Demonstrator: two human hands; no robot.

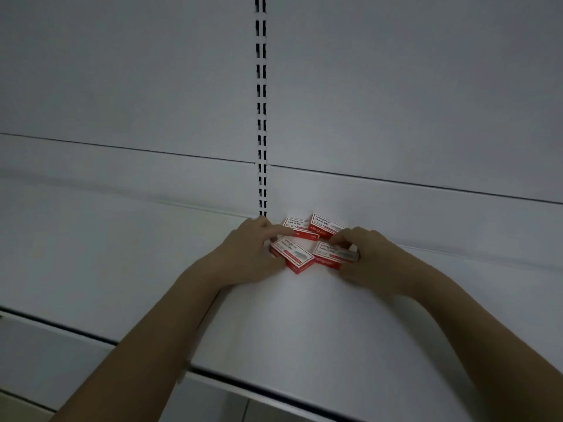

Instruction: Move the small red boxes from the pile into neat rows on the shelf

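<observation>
Several small red and white boxes lie in a loose cluster near the back of the white shelf. My left hand grips the front left box, which sits askew, while its index finger reaches over the back left box. My right hand pinches the front right box between thumb and fingers. The back right box lies free just behind my right fingers. Both forearms reach in from below.
A slotted upright strip runs down the white back panel to just behind the boxes. The shelf's front edge crosses the lower frame. A second shelf board adjoins on the left.
</observation>
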